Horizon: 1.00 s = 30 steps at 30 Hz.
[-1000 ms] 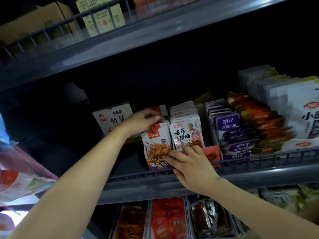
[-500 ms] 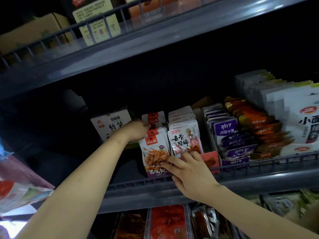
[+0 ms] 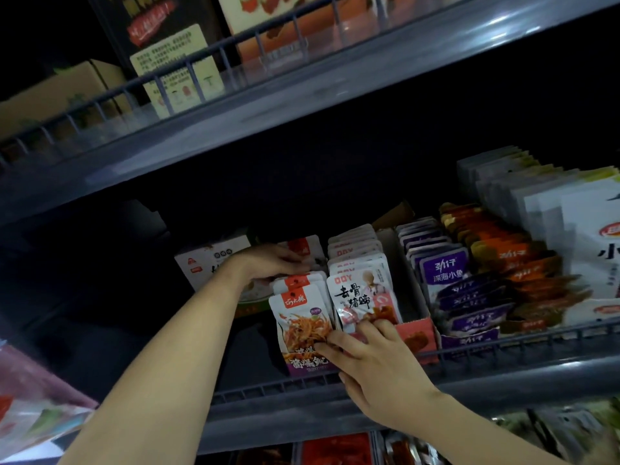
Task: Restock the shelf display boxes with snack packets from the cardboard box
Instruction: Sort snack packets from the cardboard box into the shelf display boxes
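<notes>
Upright in a front-to-back row on the middle shelf [image 3: 503, 374]: orange-and-white snack packets [image 3: 302, 317], long axis vertical, right beside the white pig-trotter packets [image 3: 364, 297]. Left hand [image 3: 268, 263] reaching deep, fingers curled over the row's rear packets. Right hand [image 3: 369, 360] nearer, fingers spread against both front packets' lower edges.

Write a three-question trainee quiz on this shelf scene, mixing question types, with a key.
1. True or false: the left hand rests on top of the row of orange-topped packets.
2. The right hand touches the front of: A) the purple fish packets B) the orange-topped and white packets C) the wire rail
3. Fill in: the white packets stand in a ___ display box.

Key: 1 true; 2 B; 3 red
</notes>
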Available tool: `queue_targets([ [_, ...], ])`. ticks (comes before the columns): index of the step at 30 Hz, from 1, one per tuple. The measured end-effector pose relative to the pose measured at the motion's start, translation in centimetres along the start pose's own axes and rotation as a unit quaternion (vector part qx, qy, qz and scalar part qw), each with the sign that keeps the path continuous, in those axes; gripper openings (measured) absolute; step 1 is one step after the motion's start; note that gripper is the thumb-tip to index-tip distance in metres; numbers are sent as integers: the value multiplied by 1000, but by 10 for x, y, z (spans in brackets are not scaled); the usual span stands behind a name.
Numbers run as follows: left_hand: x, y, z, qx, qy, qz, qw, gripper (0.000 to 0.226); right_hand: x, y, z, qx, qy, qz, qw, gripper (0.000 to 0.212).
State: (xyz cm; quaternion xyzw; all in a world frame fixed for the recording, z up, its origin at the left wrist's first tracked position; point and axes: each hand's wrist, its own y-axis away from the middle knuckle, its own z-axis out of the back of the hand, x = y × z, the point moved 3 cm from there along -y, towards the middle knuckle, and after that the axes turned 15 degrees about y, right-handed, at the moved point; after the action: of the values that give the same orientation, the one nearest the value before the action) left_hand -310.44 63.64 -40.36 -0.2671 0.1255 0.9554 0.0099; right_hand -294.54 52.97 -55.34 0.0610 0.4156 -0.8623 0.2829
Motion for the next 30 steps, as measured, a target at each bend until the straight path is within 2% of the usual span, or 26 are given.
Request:
queue_targets([
  [5, 2, -5, 2, -27, 50, -21, 998, 40, -1, 0, 0, 1, -15, -1, 1000, 48],
  [11, 6, -13, -8, -113, 110, -66, 985, 24, -1, -1, 0, -6, -19, 1, 1000, 49],
  [16, 8, -14, -9, -102, 83, -50, 990, 25, -1, 0, -1, -10, -17, 0, 1000, 48],
  [19, 9, -20, -11, -147, 68, -46, 986, 21, 0, 0, 0, -11, -21, -2, 1000, 48],
  [25, -19, -15, -5, -233, -16, -106, 967, 25, -1, 0, 0, -6, -22, -4, 1000, 48],
  [30, -21, -16, -12, -222, -70, -136, 963, 30, 0, -1, -1, -1, -28, -5, 1000, 47],
])
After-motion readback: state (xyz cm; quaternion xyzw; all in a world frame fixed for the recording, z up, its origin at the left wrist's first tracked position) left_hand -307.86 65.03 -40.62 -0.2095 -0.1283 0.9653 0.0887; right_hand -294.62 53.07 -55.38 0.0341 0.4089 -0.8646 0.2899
